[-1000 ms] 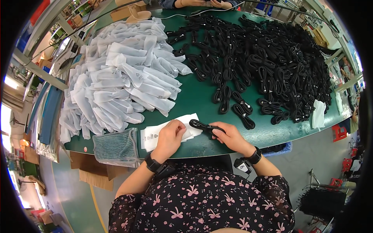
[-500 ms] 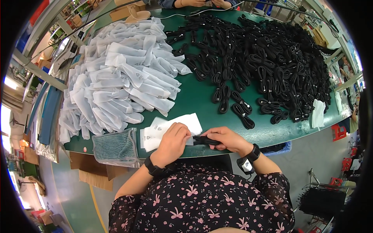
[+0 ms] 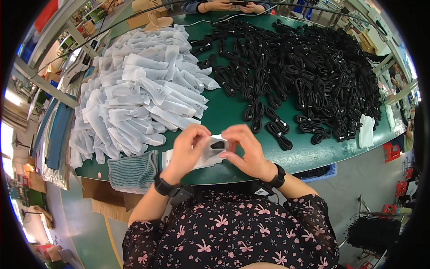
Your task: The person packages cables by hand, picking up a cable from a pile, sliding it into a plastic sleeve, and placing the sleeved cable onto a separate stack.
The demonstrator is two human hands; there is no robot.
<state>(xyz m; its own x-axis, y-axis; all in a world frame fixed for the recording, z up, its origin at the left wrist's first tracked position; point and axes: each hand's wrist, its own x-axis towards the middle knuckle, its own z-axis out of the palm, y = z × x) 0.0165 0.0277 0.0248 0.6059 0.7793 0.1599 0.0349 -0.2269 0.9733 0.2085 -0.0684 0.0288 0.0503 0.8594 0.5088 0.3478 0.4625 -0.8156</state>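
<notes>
Between my hands, above the near edge of the table, is a translucent white bag (image 3: 209, 154) with a bundled black cable (image 3: 218, 145) inside it; the cable's end shows at the bag's mouth. My left hand (image 3: 189, 150) grips the bag's left side with bent fingers. My right hand (image 3: 245, 148) curves around the mouth, thumb and fingertips at its rim. Under my hands lies a stack of flat white bags (image 3: 168, 158). To the left of it is a folded teal knitted cloth (image 3: 133, 171) in a clear wrapper.
A heap of filled white bags (image 3: 134, 94) covers the table's left side. Coiled black cables (image 3: 313, 76) pile up on the right, with a white bag (image 3: 367, 131) beside them. Another person's hands (image 3: 237, 6) show at the far edge. A blue bin (image 3: 324, 172) stands under the table.
The cable bundle has gone from my right hand into the bag. Both hands have risen and turned, and my right hand has moved from the cable to the bag's mouth.
</notes>
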